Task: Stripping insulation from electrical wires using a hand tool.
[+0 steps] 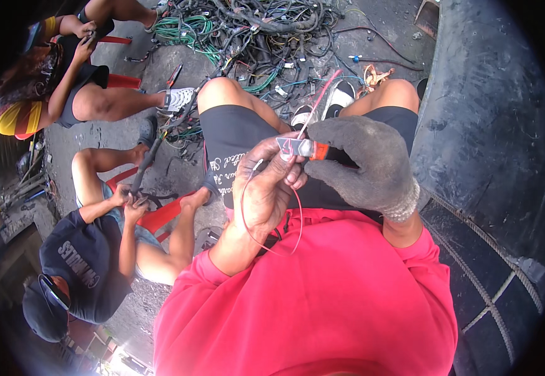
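My bare left hand (263, 185) is closed in a pinch on a thin pinkish-red wire (321, 97) above my lap. One end of the wire sticks up past my fingers, and the rest loops down in front of my red shirt. My right hand (369, 163), in a grey knitted glove, is closed around what looks like a utility knife (319, 151) with an orange part and a grey metal front. That front lies against the wire at my left fingertips. The glove hides the knife's rear part.
A large tangled heap of wire harnesses (266, 31) lies on the ground ahead. Two people sit at the left on red chairs; the nearer one holds a dark cable bundle (150, 160). A big dark curved surface (485, 94) rises at my right, with ropes (473, 269) below.
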Motion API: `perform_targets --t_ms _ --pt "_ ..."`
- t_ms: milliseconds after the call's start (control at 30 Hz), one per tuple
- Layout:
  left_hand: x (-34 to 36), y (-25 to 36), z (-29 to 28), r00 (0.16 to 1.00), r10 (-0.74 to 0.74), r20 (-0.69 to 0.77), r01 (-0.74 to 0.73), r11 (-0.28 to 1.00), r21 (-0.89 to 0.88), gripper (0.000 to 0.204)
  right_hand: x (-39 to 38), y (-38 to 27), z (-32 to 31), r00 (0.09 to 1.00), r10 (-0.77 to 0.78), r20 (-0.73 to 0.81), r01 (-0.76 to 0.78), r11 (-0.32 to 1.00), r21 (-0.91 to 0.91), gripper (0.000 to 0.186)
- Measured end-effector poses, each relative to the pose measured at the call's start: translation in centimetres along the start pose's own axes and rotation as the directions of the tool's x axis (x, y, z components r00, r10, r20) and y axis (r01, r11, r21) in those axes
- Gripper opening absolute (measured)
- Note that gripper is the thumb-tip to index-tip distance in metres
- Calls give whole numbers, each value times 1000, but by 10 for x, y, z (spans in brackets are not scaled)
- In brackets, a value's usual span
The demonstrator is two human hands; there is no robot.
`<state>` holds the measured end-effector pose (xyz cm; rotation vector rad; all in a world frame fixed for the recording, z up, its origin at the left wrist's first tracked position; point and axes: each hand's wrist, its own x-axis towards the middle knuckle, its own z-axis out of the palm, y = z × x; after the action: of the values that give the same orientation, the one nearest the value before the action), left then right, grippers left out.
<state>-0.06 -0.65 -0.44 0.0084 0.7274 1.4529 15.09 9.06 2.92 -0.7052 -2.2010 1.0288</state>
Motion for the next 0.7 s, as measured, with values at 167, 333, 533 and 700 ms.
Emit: perform_targets --t_ms 167,333,533,700 --pt "-1 0 -2 999 -33 6 34 999 -35 25 -1 1 2 1000 19 -3 -19 1000 14 34" --pt "-2 1 0 999 -42 -5 41 998 -49 25 0 0 5 998 3 -58 -2 1000 17 30" --pt "-3 -3 -5 999 -35 -9 33 991 -126 25 0 11 -4 997 -18 -73 7 988 -154 26" --pt "-7 -3 -5 996 -91 -21 88 992 -89 25 -8 29 -35 803 246 -543 -319 947 -42 25"
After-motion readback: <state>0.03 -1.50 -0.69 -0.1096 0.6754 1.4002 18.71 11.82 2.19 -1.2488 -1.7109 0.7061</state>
